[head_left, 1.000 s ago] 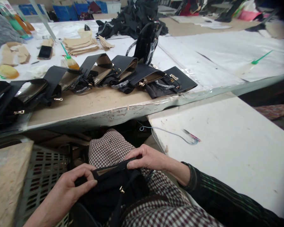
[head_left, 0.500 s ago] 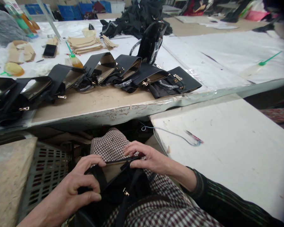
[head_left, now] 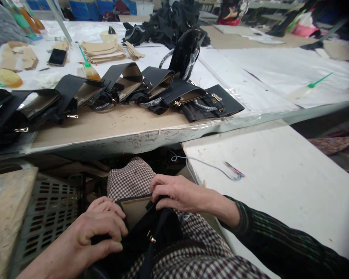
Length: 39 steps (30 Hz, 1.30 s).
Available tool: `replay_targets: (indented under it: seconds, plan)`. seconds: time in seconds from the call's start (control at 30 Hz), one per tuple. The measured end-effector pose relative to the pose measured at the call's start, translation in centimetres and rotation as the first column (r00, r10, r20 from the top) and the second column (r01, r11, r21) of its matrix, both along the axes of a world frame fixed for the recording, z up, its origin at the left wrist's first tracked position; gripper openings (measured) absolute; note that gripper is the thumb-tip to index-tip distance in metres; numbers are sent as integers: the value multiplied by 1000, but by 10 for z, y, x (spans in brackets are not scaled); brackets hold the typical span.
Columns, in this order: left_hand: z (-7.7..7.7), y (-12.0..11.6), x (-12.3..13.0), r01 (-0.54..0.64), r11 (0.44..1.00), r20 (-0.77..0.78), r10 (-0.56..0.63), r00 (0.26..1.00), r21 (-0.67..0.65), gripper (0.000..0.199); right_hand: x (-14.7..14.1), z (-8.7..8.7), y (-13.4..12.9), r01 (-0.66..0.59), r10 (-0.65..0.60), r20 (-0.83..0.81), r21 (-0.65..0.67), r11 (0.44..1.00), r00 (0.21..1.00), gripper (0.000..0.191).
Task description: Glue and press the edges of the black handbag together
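A black handbag [head_left: 139, 240] with a tan lining and small gold hardware lies in my lap, its mouth facing up. My left hand [head_left: 101, 228] grips the bag's left side, with thumb and fingers closed round the edge. At the far right corner of the opening, my right hand [head_left: 177, 193] pinches the rim between thumb and curled fingers. Part of the bag is hidden under my left hand. A checked brown-and-white cloth [head_left: 130, 176] covers my lap beneath it.
Several black bags [head_left: 122, 77] stand in a row along the worktable edge [head_left: 128, 135]. A side table [head_left: 273, 166] at right bears a pen [head_left: 235, 169] with a blue cord. A plastic crate [head_left: 49, 217] is at left. Behind lie a phone [head_left: 57, 57] and glue bottles [head_left: 90, 71].
My right hand has shifted slightly left along the rim and its fingers have curled in more. My left hand's fingers have closed further over the bag's edge. The view has turned slightly.
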State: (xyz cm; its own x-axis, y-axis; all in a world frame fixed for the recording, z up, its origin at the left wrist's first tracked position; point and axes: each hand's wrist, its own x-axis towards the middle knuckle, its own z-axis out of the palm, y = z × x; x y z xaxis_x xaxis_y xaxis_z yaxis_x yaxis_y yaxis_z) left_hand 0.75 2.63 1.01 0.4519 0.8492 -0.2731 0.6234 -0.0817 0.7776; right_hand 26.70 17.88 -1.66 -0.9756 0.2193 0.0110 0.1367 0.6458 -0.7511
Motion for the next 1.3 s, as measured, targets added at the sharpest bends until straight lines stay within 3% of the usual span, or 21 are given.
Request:
replay_targets:
  seconds: [0.13, 0.27, 0.4, 0.53, 0.6, 0.7, 0.77, 0.83, 0.9, 1.0, 1.07, 1.3]
  plan:
    - [2, 2, 4, -21, 999, 8, 21, 1000, -41, 18, -4, 8, 3, -98, 90, 73, 117, 988, 993, 17]
    - [-5, 2, 6, -124, 987, 32, 128, 991, -103, 18, -18, 5, 3, -209, 200, 97, 99, 973, 975, 19]
    - [-12, 2, 7, -293, 931, -46, 290, 956, -219, 11, -30, -9, 3, -220, 219, 126, -7, 975, 967, 19]
    - [-15, 3, 8, -379, 905, -108, 365, 925, -194, 18, -28, -24, 6, -94, 101, 15, -263, 960, 995, 17]
    - [-17, 3, 8, -402, 896, -123, 385, 915, -189, 24, -23, -29, 5, -13, 6, -18, -418, 908, 1000, 19]
    - [-22, 3, 8, -463, 862, -155, 439, 885, -207, 34, -16, -34, 2, 118, -137, 17, -618, 777, 990, 20]
    - [-26, 2, 8, -500, 842, -167, 473, 865, -202, 37, -13, -37, 0, 217, -207, 103, -710, 670, 973, 29]
    - [-31, 2, 9, -518, 835, -181, 489, 853, -186, 38, -13, -40, -2, 300, -234, 195, -740, 603, 952, 35]
    - [-36, 3, 9, -533, 830, -206, 500, 841, -163, 37, -13, -41, -1, 332, -230, 240, -724, 605, 943, 30]
    - [-41, 6, 9, -550, 822, -234, 511, 827, -146, 36, -15, -43, 2, 325, -217, 241, -683, 654, 946, 21]
    - [-44, 8, 8, -553, 817, -240, 511, 826, -162, 37, -16, -44, 4, 326, -216, 245, -688, 648, 945, 21]
    - [-55, 19, 4, -553, 803, -243, 503, 829, -223, 41, -21, -53, 7, 354, -192, 297, -799, 487, 935, 14]
